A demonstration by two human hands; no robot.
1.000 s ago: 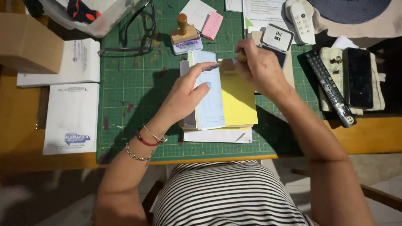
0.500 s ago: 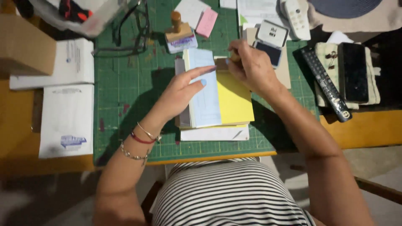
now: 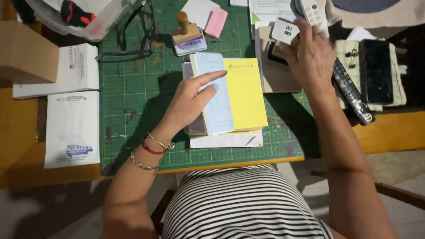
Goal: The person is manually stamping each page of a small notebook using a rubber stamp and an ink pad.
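Pressing flat on a pale blue leaf, the left hand (image 3: 191,101) lies open with its fingers (image 3: 212,79) stretched across the pad of forms (image 3: 226,99), holding the blue page folded back over the left half. The pad sits on the green cutting mat (image 3: 133,97) near the middle of the bench (image 3: 389,132), with its yellow sheet (image 3: 245,93) bare on the right and white paper showing under its lower edge. Bracelets circle the left wrist.

The right hand (image 3: 310,55) is up at the far right of the mat, well apart from the pad, its fingers curled around a small white stamp block (image 3: 285,31) with a dark mark on its face; the grip is closed on it. Just under that hand a dark ink pad (image 3: 271,52) rests on a beige card.

Beyond the pad of forms stands a wooden-handled rubber stamp (image 3: 187,35), and just right of it a pink sticky-note block (image 3: 216,22). A pair of glasses (image 3: 133,35) lies at the mat's far left corner. Left of the mat, two white printed booklets (image 3: 73,110) lie one behind the other, beside a brown cardboard box (image 3: 26,53). On the right, a black remote control (image 3: 352,95) lies slanted next to a dark phone (image 3: 376,71) on a pale cloth.
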